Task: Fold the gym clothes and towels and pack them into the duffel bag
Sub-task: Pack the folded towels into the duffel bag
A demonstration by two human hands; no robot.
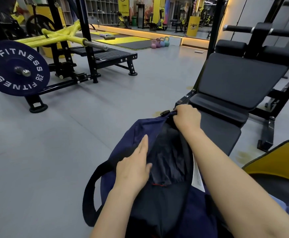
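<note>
A navy duffel bag (131, 134) lies lengthwise in front of me with its top open, showing a dark lining (167, 160). My right hand (187, 117) grips the far end of the bag's opening, fingers curled round the fabric near a black buckle (165, 112). On the bag's left rim my left hand (135, 166) lies with straight fingers, the thumb at the edge of the opening. A black carry strap (90, 189) loops out to the left. A white label (197, 177) shows inside the right rim. Light blue cloth (288, 208) peeks out at the lower right.
A black padded bench (234, 86) stands right behind the bag. A barbell rack with a blue weight plate (15, 69) is at the left. A yellow and black pad (277, 165) sits at the right edge. Grey floor (54, 143) stretches to the left. Kettlebells (160, 42) stand far back.
</note>
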